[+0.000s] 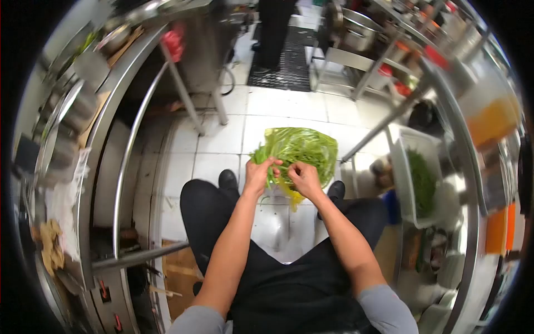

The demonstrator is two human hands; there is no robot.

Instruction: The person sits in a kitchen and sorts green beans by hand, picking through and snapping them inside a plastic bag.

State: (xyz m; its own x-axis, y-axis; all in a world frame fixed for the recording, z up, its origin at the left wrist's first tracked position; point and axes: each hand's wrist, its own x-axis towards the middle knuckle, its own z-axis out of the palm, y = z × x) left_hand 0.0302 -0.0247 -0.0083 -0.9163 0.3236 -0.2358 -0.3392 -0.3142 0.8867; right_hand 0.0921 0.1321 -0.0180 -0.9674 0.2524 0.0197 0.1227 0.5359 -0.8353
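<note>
A yellowish see-through plastic bag (pixel 325 146) full of long green vegetable stems is in front of me, low between my knees above the tiled floor. My left hand (pixel 261 175) is closed round a small bunch of green stems (pixel 259 154) at the bag's left side. My right hand (pixel 305 179) is pinched at the near side of the bag, fingertips together. What lies between those fingertips is too small to tell. A crumpled yellow end of the bag hangs below, between my two hands.
Steel counters with pans and bowls (pixel 115 40) run along my left. On the right, a shelf holds a white tub (pixel 409 183) of chopped greens. A metal bar (pixel 139 255) crosses beside my left knee. Ahead, a person in dark trousers (pixel 273 33) stands by a black mat (pixel 292 75).
</note>
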